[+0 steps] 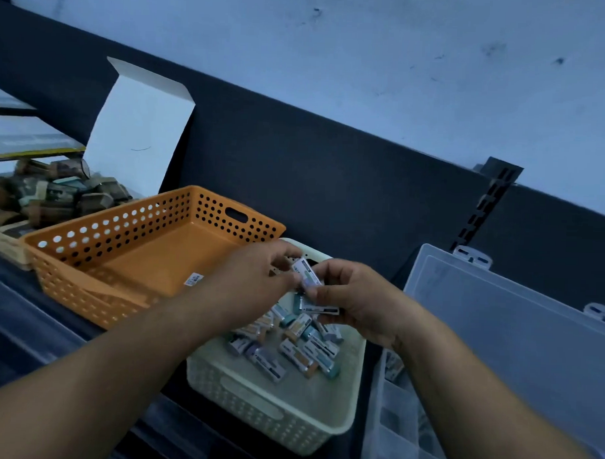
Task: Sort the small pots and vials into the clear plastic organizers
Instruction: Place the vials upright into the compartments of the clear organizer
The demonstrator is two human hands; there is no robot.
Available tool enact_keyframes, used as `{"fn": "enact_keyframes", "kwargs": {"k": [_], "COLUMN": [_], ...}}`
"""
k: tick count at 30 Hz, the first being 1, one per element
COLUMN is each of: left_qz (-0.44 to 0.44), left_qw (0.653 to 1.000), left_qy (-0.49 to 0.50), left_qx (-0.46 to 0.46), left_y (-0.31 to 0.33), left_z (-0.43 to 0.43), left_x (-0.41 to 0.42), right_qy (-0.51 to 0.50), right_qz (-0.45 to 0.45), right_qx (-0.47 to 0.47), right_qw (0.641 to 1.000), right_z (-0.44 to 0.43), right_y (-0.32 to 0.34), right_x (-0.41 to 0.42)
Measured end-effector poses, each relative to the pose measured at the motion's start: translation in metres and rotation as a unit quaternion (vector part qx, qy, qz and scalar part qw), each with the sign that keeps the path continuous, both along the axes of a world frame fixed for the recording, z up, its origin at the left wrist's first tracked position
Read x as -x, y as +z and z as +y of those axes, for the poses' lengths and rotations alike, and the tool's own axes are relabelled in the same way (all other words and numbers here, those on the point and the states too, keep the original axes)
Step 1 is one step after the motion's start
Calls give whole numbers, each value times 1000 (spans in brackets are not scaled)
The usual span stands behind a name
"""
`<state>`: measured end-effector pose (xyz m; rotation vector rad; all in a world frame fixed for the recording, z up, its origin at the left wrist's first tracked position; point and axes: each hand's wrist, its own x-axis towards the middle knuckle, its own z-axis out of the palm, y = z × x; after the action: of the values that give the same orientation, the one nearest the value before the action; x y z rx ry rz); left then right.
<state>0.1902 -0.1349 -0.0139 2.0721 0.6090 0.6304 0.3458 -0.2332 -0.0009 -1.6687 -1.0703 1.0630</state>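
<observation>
At the lower right of the frame, the clear organizer (517,333) is lying open, its lid tilted back, probably keeping its compartments within reach. Left of centre, the orange basket (106,222) is sitting nearly bare. At bottom centre, the cream basket (263,420) is holding the loose small cartons (296,352). Above it, the left hand (254,279) and right hand (357,300) are both pinching one carton (310,272), seemingly to read its label.

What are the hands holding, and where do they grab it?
Both hands hold a small white box over the pale basket. The left hand pinches its left end, the right hand its right end. The right hand also holds a second box.
</observation>
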Motion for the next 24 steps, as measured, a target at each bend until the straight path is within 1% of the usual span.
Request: {"fn": "enact_keyframes", "kwargs": {"k": [6, 11, 15, 17, 19, 22, 24], "left_qz": [-40, -64, -53, -60, -75, -102, -112], "left_qw": [995, 987, 989, 991, 990, 984, 978], "left_qy": [5, -5, -54, -59, -54, -56, -63], "left_qx": [96, 145, 126, 109, 107, 137, 163], "left_y": [6, 13, 17, 21, 25, 27, 27], "left_z": [-11, -27, -47, -56, -64, -77, -85], "left_x": [-13, -23, -29, -32, -36, -45, -49], "right_qy": [-25, -83, -110, -131, -159, -179, -189], "right_qz": [45, 130, 97, 98, 131, 221, 264], "right_qx": [-14, -59, -94, -113, -136, -180, -199], "right_qw": [999, 986, 985, 980, 969, 942, 925], "right_z": [-24, -48, -65, -74, -84, -102, -112], "right_y": [3, 5, 4, 5, 4, 1, -2], "right_x": [1, 3, 4, 3, 2, -3, -5]}}
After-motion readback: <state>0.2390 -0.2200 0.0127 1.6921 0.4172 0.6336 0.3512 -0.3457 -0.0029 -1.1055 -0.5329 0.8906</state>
